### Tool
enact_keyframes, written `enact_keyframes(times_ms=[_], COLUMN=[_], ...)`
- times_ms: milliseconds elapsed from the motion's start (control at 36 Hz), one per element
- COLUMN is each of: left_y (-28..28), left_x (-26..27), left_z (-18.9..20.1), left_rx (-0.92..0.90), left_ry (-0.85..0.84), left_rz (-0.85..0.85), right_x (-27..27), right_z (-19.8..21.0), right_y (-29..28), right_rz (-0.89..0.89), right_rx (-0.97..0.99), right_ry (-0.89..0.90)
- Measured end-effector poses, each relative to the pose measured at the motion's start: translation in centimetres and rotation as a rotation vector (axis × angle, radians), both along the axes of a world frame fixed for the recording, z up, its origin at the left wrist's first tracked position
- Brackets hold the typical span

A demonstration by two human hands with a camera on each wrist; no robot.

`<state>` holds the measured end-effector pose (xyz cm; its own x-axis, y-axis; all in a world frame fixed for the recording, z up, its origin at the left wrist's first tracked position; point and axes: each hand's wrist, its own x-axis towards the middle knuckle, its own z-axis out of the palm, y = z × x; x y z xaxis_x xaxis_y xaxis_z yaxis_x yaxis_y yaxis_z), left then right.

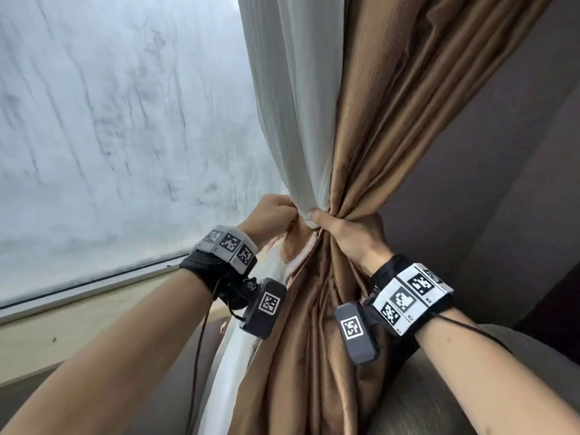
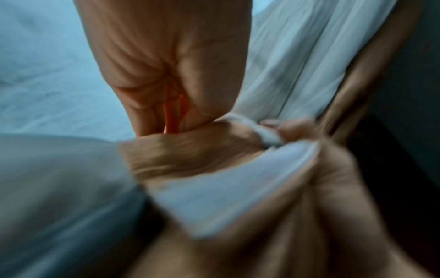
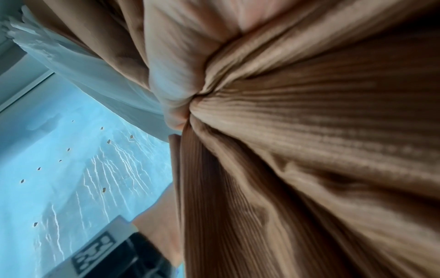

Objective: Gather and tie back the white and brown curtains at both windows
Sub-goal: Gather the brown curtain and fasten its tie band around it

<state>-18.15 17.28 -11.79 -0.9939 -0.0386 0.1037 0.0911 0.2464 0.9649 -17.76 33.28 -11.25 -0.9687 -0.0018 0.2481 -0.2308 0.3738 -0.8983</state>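
A white curtain and a ribbed brown curtain hang side by side and are drawn into one narrow waist. My right hand grips that waist from the right, thumb across the white cloth. My left hand is at the bundle's left side, its fingers curled on a brown tie-back band with a pale lining. In the blurred left wrist view, the band runs from my left hand toward the bundle. In the right wrist view, brown curtain folds radiate from the pinch point.
Frosted, streaked window glass fills the left, with a pale wooden sill below it. A grey wall stands right of the curtains. A grey upholstered surface lies at lower right. A thin cable hangs from my left wrist.
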Motion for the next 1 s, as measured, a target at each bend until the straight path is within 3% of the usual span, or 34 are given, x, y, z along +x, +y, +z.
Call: enact_keyframes(times_ms=[83, 250, 389, 472, 528, 694, 889, 1000], left_y=[0.0, 0.3, -0.1, 0.8, 1.8, 4.9, 5.9, 5.1], left_x=[1.1, 1.5, 2.3, 2.5, 3.0, 2.9, 1.9, 1.2], left_z=[0.2, 0.7, 2.1, 2.2, 2.6, 3.3, 2.5, 2.1], left_rx=[0.299, 0.542, 0.571, 0.354, 0.262, 0.084, 0.119, 0.133], left_ry=[-0.049, -0.091, -0.153, -0.149, -0.053, 0.148, 0.191, 0.21], left_rz=[-0.18, -0.248, -0.439, -0.521, -0.588, -0.348, -0.069, 0.041], right_x=[-0.1, -0.6, -1.0, -1.3, -1.1, -0.2, 0.5, 0.2], right_z=[0.0, -0.6, -1.1, -1.5, -1.1, 0.5, 0.6, -0.4], right_y=[0.0, -0.4, 0.0, 0.6, 1.2, 2.9, 2.3, 3.2], right_rz=[0.013, 0.005, 0.02, 0.121, 0.212, 0.437, 0.524, 0.651], right_rx=[-0.026, -0.052, -0.089, -0.087, -0.046, 0.139, -0.071, -0.296], right_ry=[0.004, 0.038, 0.041, 0.009, -0.018, -0.05, -0.021, -0.186])
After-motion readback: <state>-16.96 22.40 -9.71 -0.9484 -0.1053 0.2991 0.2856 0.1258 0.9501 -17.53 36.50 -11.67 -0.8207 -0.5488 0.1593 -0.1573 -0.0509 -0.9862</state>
